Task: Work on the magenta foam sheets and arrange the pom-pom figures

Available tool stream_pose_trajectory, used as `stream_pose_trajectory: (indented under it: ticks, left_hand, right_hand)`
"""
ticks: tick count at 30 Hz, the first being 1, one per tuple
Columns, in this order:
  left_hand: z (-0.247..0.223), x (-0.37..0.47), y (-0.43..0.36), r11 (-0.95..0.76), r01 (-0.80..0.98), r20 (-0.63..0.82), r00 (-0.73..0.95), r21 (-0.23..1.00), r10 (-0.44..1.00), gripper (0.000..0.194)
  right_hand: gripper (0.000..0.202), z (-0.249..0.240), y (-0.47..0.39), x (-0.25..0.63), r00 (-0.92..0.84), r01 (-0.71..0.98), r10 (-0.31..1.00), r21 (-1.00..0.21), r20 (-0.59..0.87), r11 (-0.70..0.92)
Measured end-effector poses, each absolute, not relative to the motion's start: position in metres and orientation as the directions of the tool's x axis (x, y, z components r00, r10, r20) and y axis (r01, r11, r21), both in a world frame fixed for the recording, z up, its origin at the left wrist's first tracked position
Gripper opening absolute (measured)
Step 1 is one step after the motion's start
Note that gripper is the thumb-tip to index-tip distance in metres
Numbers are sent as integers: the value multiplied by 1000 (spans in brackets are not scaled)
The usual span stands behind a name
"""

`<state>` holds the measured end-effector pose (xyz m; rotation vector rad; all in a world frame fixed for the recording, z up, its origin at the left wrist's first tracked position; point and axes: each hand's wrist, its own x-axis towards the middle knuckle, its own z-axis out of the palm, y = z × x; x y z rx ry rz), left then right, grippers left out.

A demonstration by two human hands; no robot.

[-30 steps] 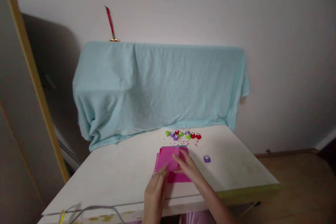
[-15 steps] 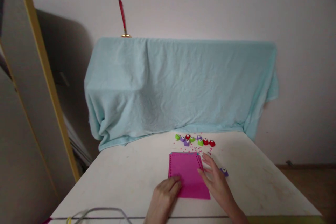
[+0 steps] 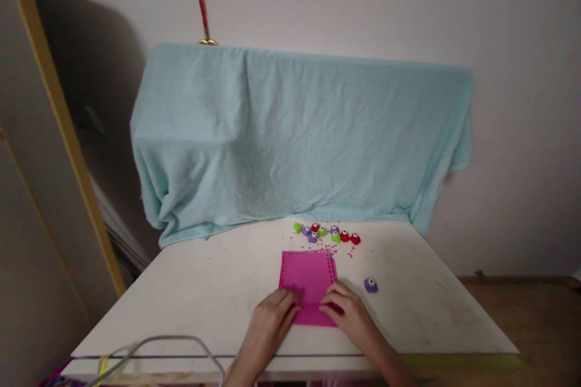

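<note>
pink paper (image 3: 308,275) — under both hands (image 3: 273,309) (image 3: 347,309)

Paper (image 3: 308,278) magenta, edge-dotted at 9, 12 & 3 o'clock; small pcs (image 3: 322,232) at 12 red/grn/purple; tbl (image 3: 218,296) white; cloth (image 3: 295,133) lt blue.

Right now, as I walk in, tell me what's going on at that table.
A person's left hand and right hand touch the near part of a pink paper sheet with small holes along its side edges, on a white table. Beyond it sit small red, green and purple pieces among scattered pink bits; one purple piece sits apart, to the right.
</note>
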<state>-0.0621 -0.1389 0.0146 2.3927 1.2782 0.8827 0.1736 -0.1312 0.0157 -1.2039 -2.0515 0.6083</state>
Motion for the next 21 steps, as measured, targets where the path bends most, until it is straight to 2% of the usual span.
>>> stream_pose_trajectory:
  ticks: [7, 13, 21]
  left_hand:
    - [15, -60, -139, -510, 605, 358, 364, 611, 860, 5]
    - [11, -55, -132, -433, 546, 328, 284, 717, 901, 10]
    - [9, -55, -124, -431, 537, 294, 325, 725, 899, 9]
  right_hand:
    - [8, 7, -125, 176, -292, 501, 917, -773, 273, 390]
    - [8, 12, -120, 175, -293, 494, 927, -793, 234, 356]
    - [8, 15, -119, 174, -294, 489, 933, -806, 209, 335]
